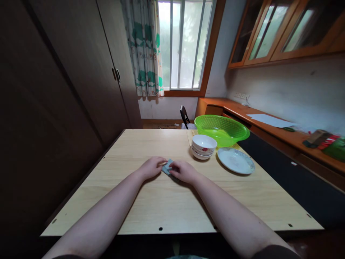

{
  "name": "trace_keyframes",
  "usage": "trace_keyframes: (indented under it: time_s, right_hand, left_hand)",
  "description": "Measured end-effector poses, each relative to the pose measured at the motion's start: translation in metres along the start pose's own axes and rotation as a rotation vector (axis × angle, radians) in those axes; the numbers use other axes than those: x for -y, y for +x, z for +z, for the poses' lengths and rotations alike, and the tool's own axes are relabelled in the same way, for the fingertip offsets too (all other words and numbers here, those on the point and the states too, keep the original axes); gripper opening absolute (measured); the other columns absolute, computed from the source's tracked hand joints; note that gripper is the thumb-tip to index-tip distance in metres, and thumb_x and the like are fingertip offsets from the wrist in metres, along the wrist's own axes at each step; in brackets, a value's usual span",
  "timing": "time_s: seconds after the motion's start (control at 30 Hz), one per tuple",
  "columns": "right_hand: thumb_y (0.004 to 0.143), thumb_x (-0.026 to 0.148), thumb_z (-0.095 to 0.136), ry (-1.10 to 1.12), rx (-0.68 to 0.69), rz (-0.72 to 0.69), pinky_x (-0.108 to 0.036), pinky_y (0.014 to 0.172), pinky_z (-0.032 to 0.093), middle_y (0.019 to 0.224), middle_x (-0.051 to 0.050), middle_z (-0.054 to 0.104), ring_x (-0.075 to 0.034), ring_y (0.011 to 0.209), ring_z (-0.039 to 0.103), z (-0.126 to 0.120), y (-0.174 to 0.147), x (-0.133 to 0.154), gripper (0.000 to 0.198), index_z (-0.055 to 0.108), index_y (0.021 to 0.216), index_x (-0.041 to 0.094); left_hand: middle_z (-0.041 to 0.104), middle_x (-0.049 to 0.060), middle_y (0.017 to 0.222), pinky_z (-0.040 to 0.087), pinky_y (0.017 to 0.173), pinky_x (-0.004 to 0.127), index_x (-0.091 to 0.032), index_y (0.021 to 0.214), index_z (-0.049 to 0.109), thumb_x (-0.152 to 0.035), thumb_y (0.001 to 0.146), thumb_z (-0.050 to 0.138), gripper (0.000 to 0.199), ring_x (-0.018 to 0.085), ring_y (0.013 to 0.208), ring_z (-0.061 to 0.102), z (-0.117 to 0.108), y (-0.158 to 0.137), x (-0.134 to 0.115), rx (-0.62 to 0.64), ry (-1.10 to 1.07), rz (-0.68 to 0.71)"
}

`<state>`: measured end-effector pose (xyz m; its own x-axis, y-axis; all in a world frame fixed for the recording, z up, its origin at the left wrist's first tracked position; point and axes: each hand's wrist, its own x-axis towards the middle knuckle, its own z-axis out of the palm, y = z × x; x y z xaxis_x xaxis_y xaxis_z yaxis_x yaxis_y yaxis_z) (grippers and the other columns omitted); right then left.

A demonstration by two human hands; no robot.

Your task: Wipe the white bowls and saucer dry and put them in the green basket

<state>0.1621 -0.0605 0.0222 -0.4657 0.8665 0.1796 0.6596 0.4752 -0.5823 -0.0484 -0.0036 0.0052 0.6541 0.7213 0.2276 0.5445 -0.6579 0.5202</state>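
A small grey-blue folded cloth (167,167) lies on the light wooden table (107,194), between my two hands. My left hand (153,167) pinches its left edge, with fingers bent and the thumb low. From the other side, my right hand (184,172) is curled over the cloth's right part, fingertips pressed on it. The right end of the cloth is hidden under that hand. Just beyond my right hand stands a stack of white bowls (204,146) with a red flower pattern. Beside it on the right rests a pale plate (235,160) with a patterned rim.
A green plastic basket (222,131) stands at the table's far right corner, behind the bowls. Wooden chopsticks (189,138) lie left of it. A dark wardrobe (81,72) borders the left side. On the right, an orange-brown desk (258,117) holds papers; a chair (184,116) stands beyond the table.
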Motion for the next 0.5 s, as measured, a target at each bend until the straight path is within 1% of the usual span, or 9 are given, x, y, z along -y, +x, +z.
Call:
trace_keyframes:
  time_s: [0.07, 0.17, 0.27, 0.33, 0.4, 0.5]
  right_hand:
    - [0.079, 0.027, 0.062, -0.060, -0.016, 0.023, -0.023, 0.067, 0.038, 0.088, -0.003, 0.065, -0.013, 0.076, 0.056, -0.0034, -0.0007, 0.0002, 0.017, 0.064, 0.094, 0.020]
    - [0.075, 0.032, 0.066, -0.163, 0.032, 0.050, -0.023, 0.063, 0.036, 0.088, -0.004, 0.064, -0.013, 0.074, 0.055, -0.0049, -0.0014, 0.0025, 0.019, 0.064, 0.088, 0.019]
    - [0.080, 0.026, 0.059, -0.240, 0.086, 0.072, -0.023, 0.060, 0.033, 0.084, -0.004, 0.064, -0.012, 0.069, 0.053, -0.0034, -0.0011, 0.0066, 0.011, 0.064, 0.084, 0.018]
    - [0.081, 0.022, 0.055, -0.259, 0.095, 0.074, -0.023, 0.059, 0.032, 0.082, -0.004, 0.064, -0.012, 0.067, 0.052, -0.0029, -0.0009, 0.0090, 0.010, 0.064, 0.083, 0.017]
    - [0.081, 0.021, 0.055, -0.249, 0.094, 0.053, -0.023, 0.059, 0.032, 0.082, -0.004, 0.063, -0.012, 0.066, 0.052, -0.0031, -0.0011, 0.0100, 0.010, 0.063, 0.083, 0.017]
    - [0.081, 0.021, 0.054, -0.207, 0.098, -0.014, -0.023, 0.062, 0.034, 0.083, -0.003, 0.064, -0.012, 0.068, 0.053, -0.0029, -0.0020, 0.0087, 0.010, 0.064, 0.085, 0.017]
  left_hand:
    - [0.065, 0.002, 0.114, 0.042, 0.096, 0.030, -0.024, 0.112, 0.065, -0.015, 0.073, 0.053, 0.041, 0.018, 0.105, 0.058, 0.0001, -0.0004, -0.0011, 0.034, 0.004, 0.041]
    - [0.067, 0.003, 0.110, 0.043, 0.092, 0.030, -0.024, 0.111, 0.065, -0.020, 0.075, 0.056, 0.037, 0.018, 0.101, 0.059, 0.0021, -0.0005, -0.0008, 0.070, 0.032, 0.051]
    - [0.068, 0.003, 0.103, 0.045, 0.085, 0.029, -0.024, 0.109, 0.066, -0.023, 0.077, 0.057, 0.033, 0.018, 0.094, 0.060, 0.0041, 0.0000, 0.0015, 0.070, 0.056, 0.011]
    - [0.068, 0.003, 0.100, 0.045, 0.082, 0.028, -0.024, 0.108, 0.066, -0.024, 0.078, 0.057, 0.031, 0.018, 0.091, 0.061, 0.0050, 0.0005, 0.0035, 0.064, 0.063, -0.009]
    - [0.068, 0.002, 0.100, 0.045, 0.082, 0.028, -0.025, 0.107, 0.067, -0.024, 0.078, 0.057, 0.030, 0.018, 0.091, 0.060, 0.0056, 0.0012, 0.0053, 0.056, 0.058, -0.014]
    - [0.068, 0.002, 0.099, 0.045, 0.082, 0.028, -0.026, 0.105, 0.067, -0.024, 0.079, 0.057, 0.029, 0.017, 0.091, 0.061, 0.0058, 0.0017, 0.0065, 0.051, 0.043, -0.006]
